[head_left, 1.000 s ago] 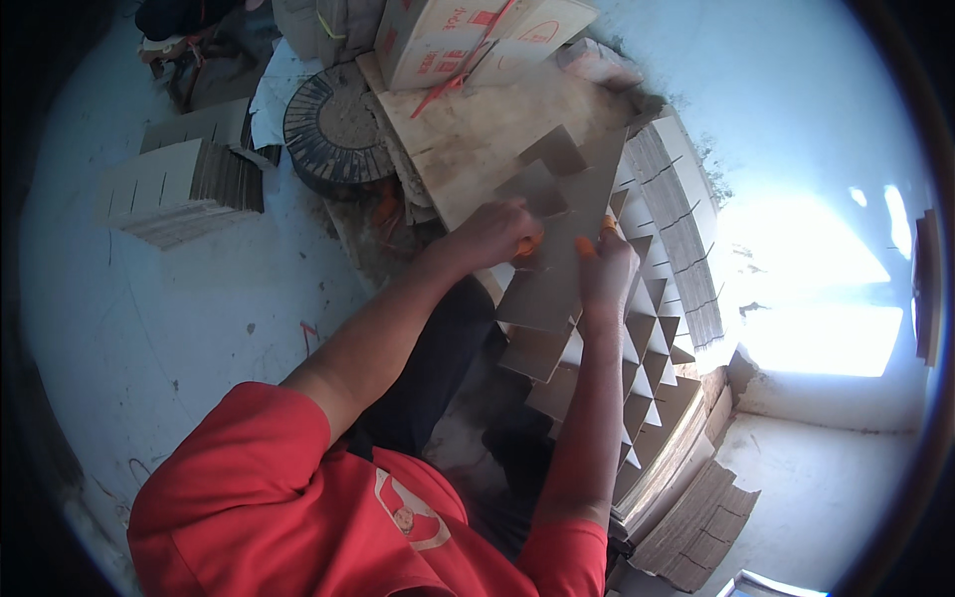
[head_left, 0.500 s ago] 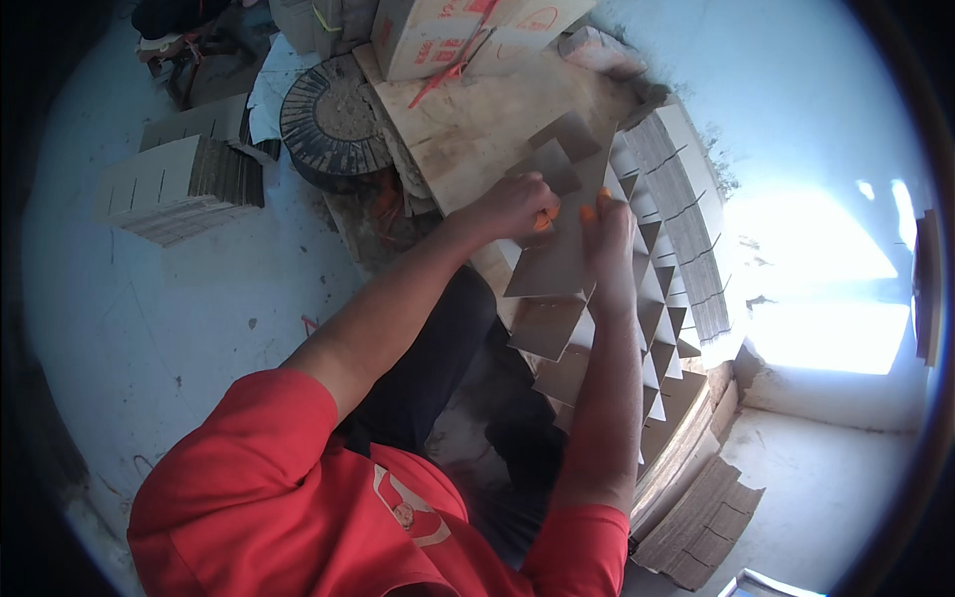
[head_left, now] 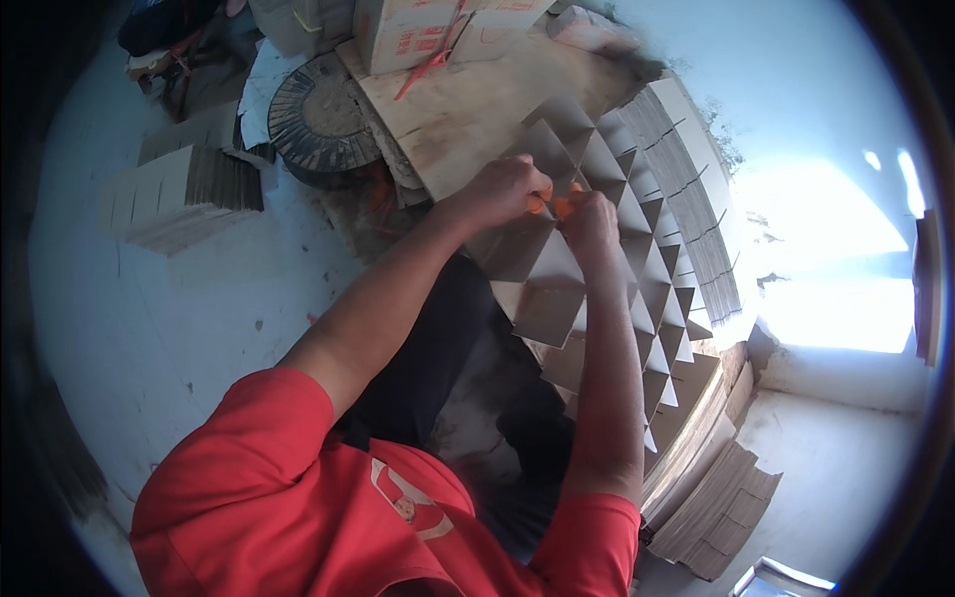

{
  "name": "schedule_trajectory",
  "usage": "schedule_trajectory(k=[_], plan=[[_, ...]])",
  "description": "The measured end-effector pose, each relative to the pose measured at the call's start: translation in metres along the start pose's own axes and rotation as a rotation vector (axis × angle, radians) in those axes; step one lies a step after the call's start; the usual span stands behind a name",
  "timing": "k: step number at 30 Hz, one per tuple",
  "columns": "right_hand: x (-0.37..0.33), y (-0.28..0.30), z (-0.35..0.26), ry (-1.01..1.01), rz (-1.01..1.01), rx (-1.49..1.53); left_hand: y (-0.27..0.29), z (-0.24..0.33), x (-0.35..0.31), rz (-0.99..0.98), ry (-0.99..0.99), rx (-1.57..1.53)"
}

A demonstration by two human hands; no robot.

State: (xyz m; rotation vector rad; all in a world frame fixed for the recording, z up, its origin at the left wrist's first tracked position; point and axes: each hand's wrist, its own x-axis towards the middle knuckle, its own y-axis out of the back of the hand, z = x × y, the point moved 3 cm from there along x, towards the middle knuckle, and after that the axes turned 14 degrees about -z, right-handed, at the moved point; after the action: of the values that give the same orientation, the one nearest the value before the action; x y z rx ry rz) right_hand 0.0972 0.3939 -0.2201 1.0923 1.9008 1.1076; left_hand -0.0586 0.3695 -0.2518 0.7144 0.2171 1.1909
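Note:
A grey cardboard divider grid (head_left: 649,291) of interlocking slotted strips stands on the wooden board in front of me, its cells diamond-shaped from here. My left hand (head_left: 509,189) is closed at the grid's left side, pinching the upper edge of a cardboard strip (head_left: 522,246). Close beside it, my right hand (head_left: 591,227) pinches the same area of the grid, with that forearm crossing over the near cells. Orange coverings show on fingertips of both hands. The palms and the exact slots between the fingers are hidden.
Stacked slotted cardboard strips (head_left: 691,184) line the grid's right side; another stack (head_left: 718,512) lies lower right. More cardboard stacks (head_left: 189,194) sit on the floor at left. A round dark-rimmed object (head_left: 323,119) stands beside the wooden board (head_left: 468,95), with a carton (head_left: 408,35) behind.
Both hands have come nearer each other and slightly lower along the grid. The strip that stood tilted between them now sits crossed among the others, forming open cells. The view has shifted slightly.

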Motion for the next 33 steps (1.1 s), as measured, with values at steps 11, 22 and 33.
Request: schedule_trajectory(k=[11, 22, 33], plan=[[-0.030, 0.042, 0.102, -0.458, 0.488, -0.271, 0.009, 0.019, -0.004, -0.009, -0.209, 0.317], [-0.097, 0.013, -0.002, 0.025, -0.035, -0.030, -0.005, 0.023, 0.045, -0.329, -0.334, 0.484], [-0.122, -0.027, 0.046, -0.085, 0.018, -0.167, 0.001, 0.016, 0.035, -0.462, -0.386, 0.331]])
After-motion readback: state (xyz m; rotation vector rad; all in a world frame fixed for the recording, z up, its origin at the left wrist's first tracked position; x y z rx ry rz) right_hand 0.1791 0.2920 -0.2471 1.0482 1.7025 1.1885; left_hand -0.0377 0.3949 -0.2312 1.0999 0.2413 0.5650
